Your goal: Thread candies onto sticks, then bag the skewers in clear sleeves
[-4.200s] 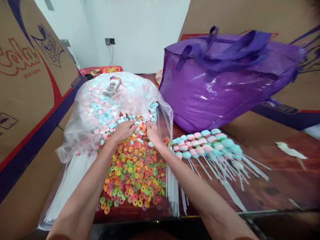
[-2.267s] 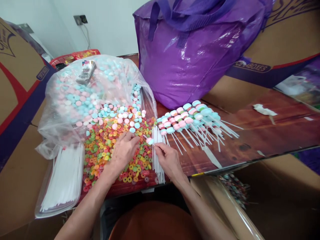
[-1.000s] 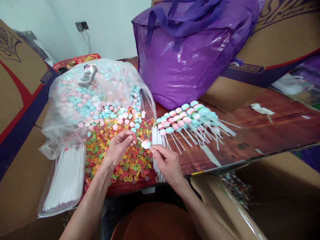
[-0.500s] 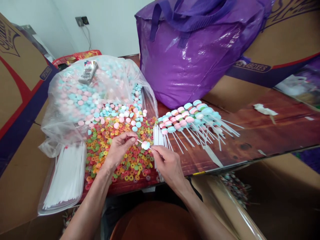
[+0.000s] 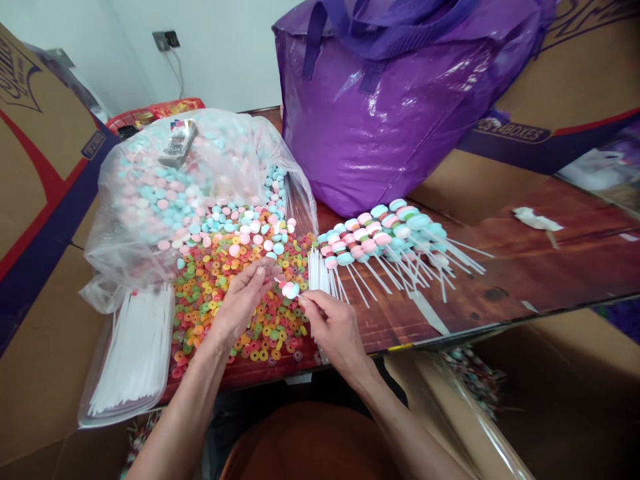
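Between thumb and fingers, my right hand (image 5: 336, 328) pinches a thin white stick. Near its other end the stick carries a short candy skewer (image 5: 291, 290) of pink, white and light blue pieces, with a reddish piece toward the tip. My left hand (image 5: 246, 293) is just left of that tip, above loose gummy rings (image 5: 240, 347) in red, orange, yellow and green. Its fingertips are smeared by motion, so whether they hold anything cannot be seen. Pink, white and blue candies (image 5: 245, 227) spill from a clear plastic bag (image 5: 107, 227) behind the rings.
Finished-looking candy skewers (image 5: 380, 233) lie piled on the wooden table (image 5: 480, 287) at right, beside loose white sticks (image 5: 319, 270). More sticks (image 5: 133, 353) fill a clear pack at left. A purple bag (image 5: 390, 120) stands behind; cardboard boxes (image 5: 40, 200) flank both sides.
My left hand has come off the stick's tip and its fingers have lifted slightly. A reddish piece now shows near the tip. My right hand has hardly moved.
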